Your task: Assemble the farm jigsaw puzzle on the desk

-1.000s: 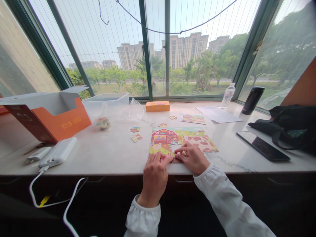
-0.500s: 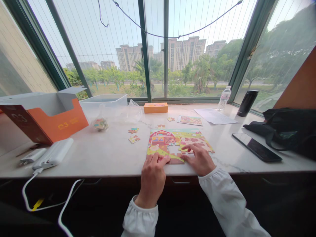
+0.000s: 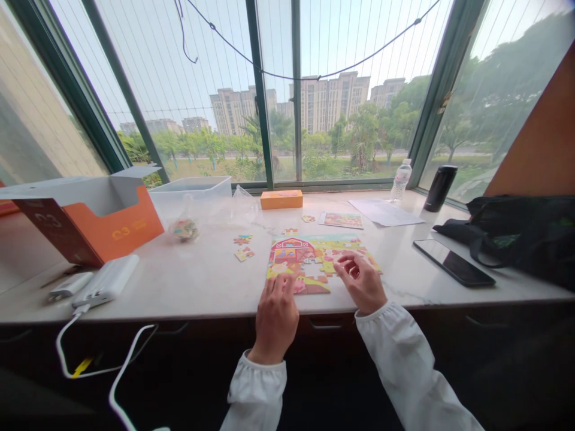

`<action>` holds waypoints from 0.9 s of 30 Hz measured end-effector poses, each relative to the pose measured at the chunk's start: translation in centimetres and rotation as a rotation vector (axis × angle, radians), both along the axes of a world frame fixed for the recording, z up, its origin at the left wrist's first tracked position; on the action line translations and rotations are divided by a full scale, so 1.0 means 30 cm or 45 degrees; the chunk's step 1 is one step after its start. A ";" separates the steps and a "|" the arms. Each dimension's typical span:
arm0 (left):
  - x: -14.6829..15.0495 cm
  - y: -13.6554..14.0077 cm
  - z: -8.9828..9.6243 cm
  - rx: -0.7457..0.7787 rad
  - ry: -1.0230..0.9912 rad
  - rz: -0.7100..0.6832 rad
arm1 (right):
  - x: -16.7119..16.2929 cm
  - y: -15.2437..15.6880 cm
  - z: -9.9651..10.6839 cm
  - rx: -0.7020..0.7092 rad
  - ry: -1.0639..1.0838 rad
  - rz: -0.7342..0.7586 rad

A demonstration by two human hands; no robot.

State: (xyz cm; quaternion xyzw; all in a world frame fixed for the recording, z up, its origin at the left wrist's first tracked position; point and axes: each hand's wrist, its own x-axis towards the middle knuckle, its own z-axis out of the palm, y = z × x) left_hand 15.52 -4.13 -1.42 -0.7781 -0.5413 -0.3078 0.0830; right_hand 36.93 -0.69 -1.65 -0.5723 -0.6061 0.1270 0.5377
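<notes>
A farm-picture jigsaw puzzle (image 3: 314,251) lies partly assembled near the front edge of the marble sill (image 3: 202,281), with a white gap in its near middle. My left hand (image 3: 276,314) rests with spread fingers on the puzzle's near left edge. My right hand (image 3: 362,281) is raised over the puzzle's right part with fingers curled inward; whether it pinches a piece is unclear. Loose puzzle pieces (image 3: 243,254) lie to the left of the puzzle, and more loose pieces (image 3: 290,231) lie just behind it.
An open orange box (image 3: 90,215), a white power bank (image 3: 108,280) with cables, a clear bin (image 3: 193,191) and a bag of pieces (image 3: 185,229) are at left. Behind: small orange box (image 3: 281,199), picture card (image 3: 341,219), paper (image 3: 384,211), bottle (image 3: 401,179), black cup (image 3: 440,187). Phone (image 3: 453,263) and black bag (image 3: 516,233) at right.
My right hand has moved from the puzzle's near edge to its right part and lifted with fingers curled. My left hand slid back slightly. The view shifted a little.
</notes>
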 end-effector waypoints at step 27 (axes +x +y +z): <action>-0.373 0.140 0.130 0.038 -0.133 0.195 | 0.134 0.054 0.157 0.084 -0.011 -0.137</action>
